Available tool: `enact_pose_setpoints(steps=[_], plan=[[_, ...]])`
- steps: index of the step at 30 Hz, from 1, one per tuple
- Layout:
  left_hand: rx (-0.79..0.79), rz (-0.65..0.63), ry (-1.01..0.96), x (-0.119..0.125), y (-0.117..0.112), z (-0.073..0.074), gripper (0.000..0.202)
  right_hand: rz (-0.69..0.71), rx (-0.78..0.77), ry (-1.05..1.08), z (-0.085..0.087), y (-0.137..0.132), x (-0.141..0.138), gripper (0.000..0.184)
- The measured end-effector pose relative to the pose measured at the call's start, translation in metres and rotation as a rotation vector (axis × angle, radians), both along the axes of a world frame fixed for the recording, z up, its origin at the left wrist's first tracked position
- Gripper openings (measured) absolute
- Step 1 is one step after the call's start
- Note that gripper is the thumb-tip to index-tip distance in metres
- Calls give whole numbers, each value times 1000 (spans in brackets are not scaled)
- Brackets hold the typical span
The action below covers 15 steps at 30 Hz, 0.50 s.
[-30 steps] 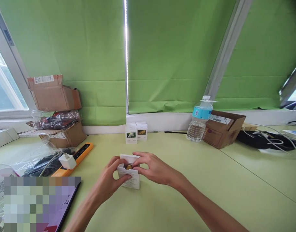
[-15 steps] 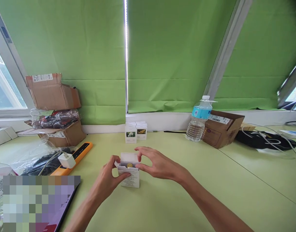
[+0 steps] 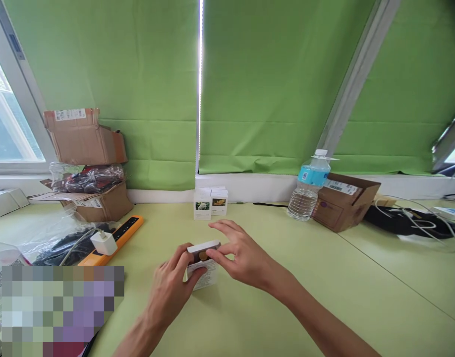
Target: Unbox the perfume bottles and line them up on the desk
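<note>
Left hand (image 3: pixel 170 287) clamping a small white carton (image 3: pixel 202 272) at six o'clock on the pale green table (image 3: pixel 324 297)

Right hand (image 3: pixel 246 263) extending from four o'clock, fingertips (image 3: pixel 214 254) touching the carton's rim beside a round gold piece (image 3: pixel 202 256), grip hard to judge

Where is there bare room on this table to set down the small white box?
Bare pale-green tabletop lies right of the right hand, below the clear plastic water bottle. Left, around the orange power strip, it is crowded.
</note>
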<state>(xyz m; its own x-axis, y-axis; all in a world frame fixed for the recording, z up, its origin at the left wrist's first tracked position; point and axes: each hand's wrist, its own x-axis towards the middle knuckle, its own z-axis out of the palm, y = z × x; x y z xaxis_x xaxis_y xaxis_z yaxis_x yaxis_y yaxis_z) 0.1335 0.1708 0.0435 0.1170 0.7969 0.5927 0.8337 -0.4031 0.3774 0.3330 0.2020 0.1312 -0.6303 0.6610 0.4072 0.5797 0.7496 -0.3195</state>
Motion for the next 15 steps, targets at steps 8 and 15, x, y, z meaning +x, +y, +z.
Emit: enact_pose_setpoints(steps=[8, 15], plan=[[20, 79, -113, 8, -4, -10, 20, -72, 113, -162, -11, -11, -14, 38], [-329, -224, -609, 12, 0, -9, 101, -198, -176, -54, -8, -17, -15, 26]])
